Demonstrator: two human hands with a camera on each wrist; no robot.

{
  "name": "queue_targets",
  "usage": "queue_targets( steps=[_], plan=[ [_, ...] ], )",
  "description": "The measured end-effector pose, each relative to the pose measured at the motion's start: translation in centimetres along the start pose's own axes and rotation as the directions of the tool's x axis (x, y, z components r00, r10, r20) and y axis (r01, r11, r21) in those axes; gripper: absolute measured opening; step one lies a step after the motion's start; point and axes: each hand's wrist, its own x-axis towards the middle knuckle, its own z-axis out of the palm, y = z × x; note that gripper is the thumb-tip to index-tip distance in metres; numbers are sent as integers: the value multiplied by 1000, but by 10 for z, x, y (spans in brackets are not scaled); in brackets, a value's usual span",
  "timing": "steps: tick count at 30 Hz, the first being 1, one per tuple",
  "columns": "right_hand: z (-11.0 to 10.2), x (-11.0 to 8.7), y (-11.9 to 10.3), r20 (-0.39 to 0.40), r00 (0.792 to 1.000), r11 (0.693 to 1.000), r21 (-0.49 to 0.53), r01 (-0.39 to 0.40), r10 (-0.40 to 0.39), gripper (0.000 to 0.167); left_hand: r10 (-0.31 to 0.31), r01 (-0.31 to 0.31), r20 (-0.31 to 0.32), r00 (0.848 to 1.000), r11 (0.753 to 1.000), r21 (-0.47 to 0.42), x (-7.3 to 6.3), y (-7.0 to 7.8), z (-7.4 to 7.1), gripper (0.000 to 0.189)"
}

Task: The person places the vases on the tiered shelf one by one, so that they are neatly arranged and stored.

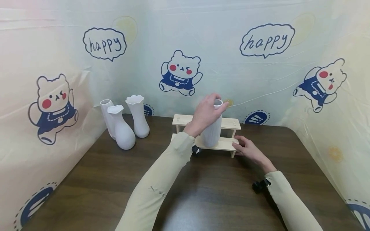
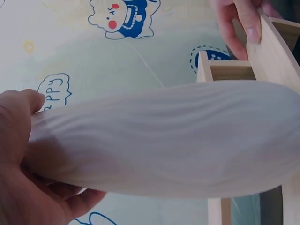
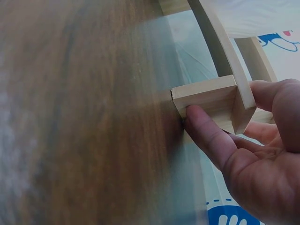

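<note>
A white ribbed vase (image 1: 212, 131) stands on the lower step of a small two-step wooden shelf (image 1: 231, 123) at the table's middle. My left hand (image 1: 206, 114) grips the vase around its neck and rim; in the left wrist view the vase (image 2: 178, 138) fills the frame with my left hand (image 2: 21, 154) wrapped around its end. My right hand (image 1: 245, 147) holds the right end of the lower step. In the right wrist view, thumb and fingers of my right hand (image 3: 243, 140) pinch the shelf's wooden leg (image 3: 206, 96).
Three more white vases (image 1: 125, 123) stand at the back left of the dark wooden table (image 1: 95, 179). A cartoon-printed plastic sheet (image 1: 260, 77) walls the table on three sides.
</note>
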Motion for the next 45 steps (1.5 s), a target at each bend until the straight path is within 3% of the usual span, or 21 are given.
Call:
queue_targets(
  steps=[5, 9, 20, 33, 39, 45],
  plan=[
    [0, 0, 0, -9, 1000, 1000, -5, -13, 13, 58, -54, 53, 99, 994, 998, 18, -4, 0, -8, 61],
    [-1, -1, 0, -12, 1000, 1000, -7, -7, 7, 58, -91, 91, 138, 986, 996, 8, -9, -2, -16, 69],
    [1, 0, 1, -3, 1000, 1000, -1, -12, 12, 60, -56, 58, 105, 993, 998, -19, -25, -18, -26, 59],
    [0, 1, 0, -22, 1000, 1000, -1, -11, 11, 57, -140, 144, 118, 983, 989, -28, -45, -37, -38, 64],
    [1, 1, 1, -17, 1000, 1000, 6, 12, -12, 57, -183, 187, 121, 976, 982, -19, -58, -46, -40, 57],
    [1, -1, 3, -21, 999, 999, 4, 38, -38, 57, -135, 135, 60, 989, 991, -4, -69, -51, -41, 46]
  ],
)
